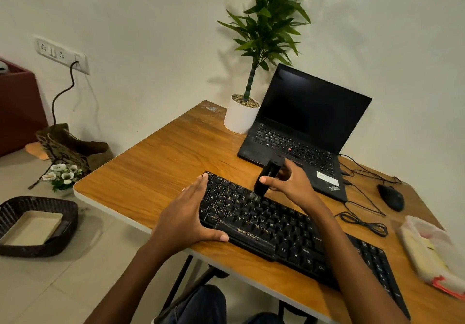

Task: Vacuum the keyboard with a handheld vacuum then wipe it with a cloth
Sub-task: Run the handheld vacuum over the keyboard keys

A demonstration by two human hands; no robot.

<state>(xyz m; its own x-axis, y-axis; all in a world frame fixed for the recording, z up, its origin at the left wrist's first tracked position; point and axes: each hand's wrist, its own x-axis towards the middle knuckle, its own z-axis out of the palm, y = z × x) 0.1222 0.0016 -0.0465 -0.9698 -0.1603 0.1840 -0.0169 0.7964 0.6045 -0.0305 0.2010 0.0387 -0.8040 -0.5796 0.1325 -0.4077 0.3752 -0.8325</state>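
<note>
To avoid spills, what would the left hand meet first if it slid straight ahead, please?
The left hand would likely cross bare table and meet the pot; depth is unclear.

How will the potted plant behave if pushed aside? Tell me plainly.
The plant rises tall above a narrow white pot, so a push high up would probably tip it. The pebbles on top suggest some weight low down. Pushed at the base, it would likely slide on the smooth table.
</note>
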